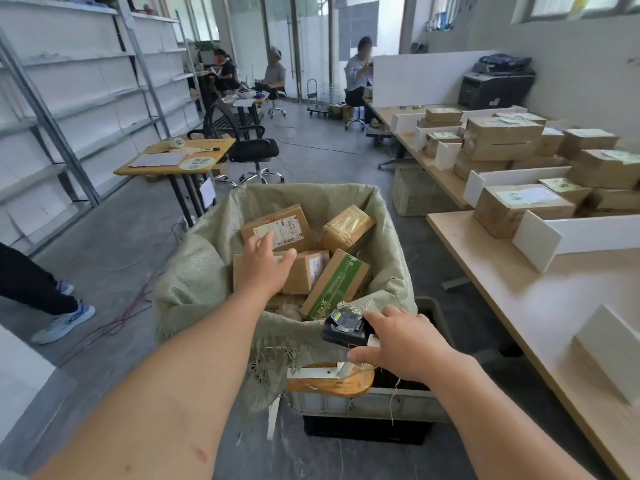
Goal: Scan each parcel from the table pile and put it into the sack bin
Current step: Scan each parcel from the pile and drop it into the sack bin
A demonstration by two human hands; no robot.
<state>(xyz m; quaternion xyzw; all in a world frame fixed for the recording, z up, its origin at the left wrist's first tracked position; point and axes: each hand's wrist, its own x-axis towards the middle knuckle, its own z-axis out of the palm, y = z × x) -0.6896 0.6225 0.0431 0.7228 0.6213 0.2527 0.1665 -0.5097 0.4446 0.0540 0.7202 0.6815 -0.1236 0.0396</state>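
- Left arm stretched forward over the sack bin (194,271); left hand (265,268) palm down, fingers spread and loose, gripping nothing, just above the parcels (277,230) lying inside
- Right hand (405,341) at the bin's near rim, fingers and thumb curled round a black scanner (343,328)
- More boxes in a pile (502,143) toward the far end of the worktop (519,299) on the right
- White labels on several boxes, one box printed green; the print is too small to read

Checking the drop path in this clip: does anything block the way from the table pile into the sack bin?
Nothing visible does. The sack bin is open-topped; only the left hand is above the parcels inside, and the right hand holds the scanner at the near rim.
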